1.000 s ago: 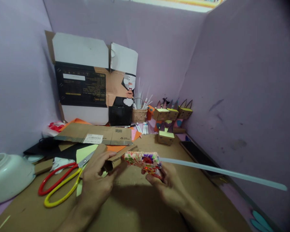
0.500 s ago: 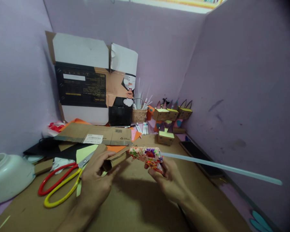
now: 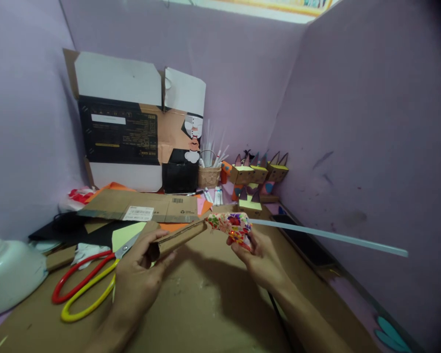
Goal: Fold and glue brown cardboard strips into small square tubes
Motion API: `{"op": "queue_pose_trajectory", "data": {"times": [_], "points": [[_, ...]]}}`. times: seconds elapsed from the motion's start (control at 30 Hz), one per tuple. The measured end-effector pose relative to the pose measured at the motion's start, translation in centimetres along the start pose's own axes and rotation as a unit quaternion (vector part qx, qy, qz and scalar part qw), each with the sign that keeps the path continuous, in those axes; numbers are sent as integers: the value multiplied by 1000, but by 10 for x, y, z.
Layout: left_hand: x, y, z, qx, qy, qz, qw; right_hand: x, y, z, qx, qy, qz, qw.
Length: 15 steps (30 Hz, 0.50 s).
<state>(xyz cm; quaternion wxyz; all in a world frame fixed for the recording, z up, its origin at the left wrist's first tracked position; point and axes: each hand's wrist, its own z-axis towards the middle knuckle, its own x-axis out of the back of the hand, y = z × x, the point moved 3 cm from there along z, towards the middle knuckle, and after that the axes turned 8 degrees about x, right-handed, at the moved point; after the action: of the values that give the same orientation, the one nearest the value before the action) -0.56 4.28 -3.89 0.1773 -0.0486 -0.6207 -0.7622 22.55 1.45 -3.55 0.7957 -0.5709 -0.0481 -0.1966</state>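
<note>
My left hand (image 3: 143,274) is closed round a folded cardboard piece (image 3: 182,239), which slants up toward the middle. A flower-patterned hot glue gun (image 3: 231,225) with a small lit red light is gripped in my right hand (image 3: 260,257). Its tip is at the far end of the cardboard piece; whether they touch I cannot tell. A long translucent glue stick (image 3: 330,236) juts from the gun's back toward the right. Beside my left hand lie large scissors (image 3: 84,289) with one red and one yellow handle loop, their blades partly hidden.
A white bowl (image 3: 12,277) stands at the left edge. Behind are a flattened cardboard sheet (image 3: 106,203), a basket of glue sticks (image 3: 209,176), and several small cardboard boxes with paper ears (image 3: 250,206). A dark phone-like slab (image 3: 305,240) lies along the right wall.
The glue gun and the cardboard piece appear slightly higher, and the gun a little farther right. The glue stick's outer end has shifted left and up. Both hands keep their hold.
</note>
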Motion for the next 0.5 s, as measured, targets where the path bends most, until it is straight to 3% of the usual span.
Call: {"op": "queue_pose_trajectory", "data": {"times": [0.2,0.5], "points": [[2,4,0,16,22,5,1000,9,2,2,13,15,-3,1000],[1,-3,-1,-18,7,27,999,0,-1,-3,15,-4,29,999]]}}
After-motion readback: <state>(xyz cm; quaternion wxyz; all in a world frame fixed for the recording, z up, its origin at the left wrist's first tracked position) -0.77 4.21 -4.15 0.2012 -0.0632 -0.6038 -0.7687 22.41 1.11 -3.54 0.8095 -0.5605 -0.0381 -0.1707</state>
